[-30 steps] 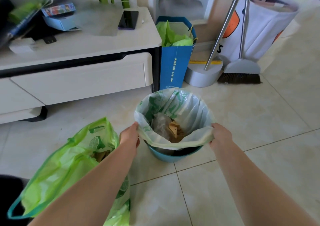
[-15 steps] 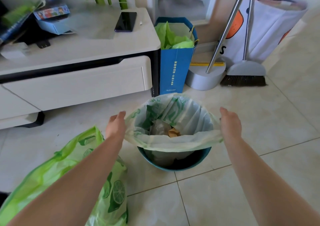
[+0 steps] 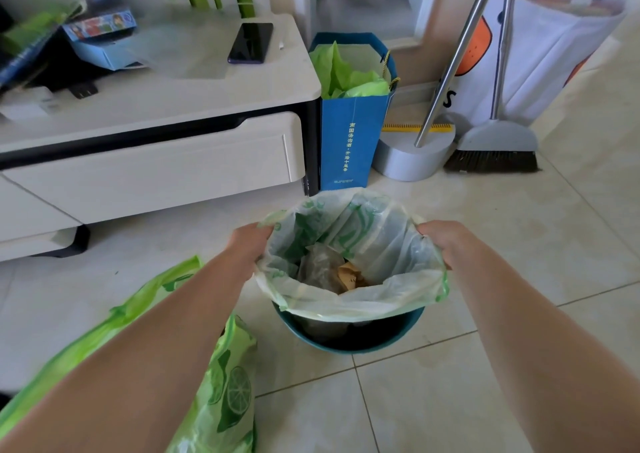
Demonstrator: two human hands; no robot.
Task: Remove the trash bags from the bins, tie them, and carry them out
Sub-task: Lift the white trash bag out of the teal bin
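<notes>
- Two hands share the load: the left hand (image 3: 250, 244) grips the trash bag (image 3: 381, 302) by its left rim and the right hand (image 3: 446, 241) grips the right rim, fingers curled into the film on both sides
- the bag's mouth is held open above the teal bin (image 3: 346, 344); the bin's near rim is bare, while the bag's lower part sits down inside it
- risk, as I judge it: the film looks thin and is stretched between two small grips, so a sharp pull could tear it at the fingers; an uneven lift could tip the open mouth and spill the contents
- a snug liner might also drag the light bin up off the floor tiles (image 3: 433, 400); neither hand is free to hold it down
- the lime-print green bag (image 3: 230, 395) lies just beside the bin under the left forearm and could catch on the arm
- contents: crumpled clear plastic (image 3: 318, 269) and a brown cardboard scrap (image 3: 351, 276) lie low in the trash bag, well under its rim
- a blue paper bag (image 3: 349, 140) beside the cabinet (image 3: 156, 172) holds bunched green film (image 3: 346, 76); what the lime-print bag holds I cannot tell
</notes>
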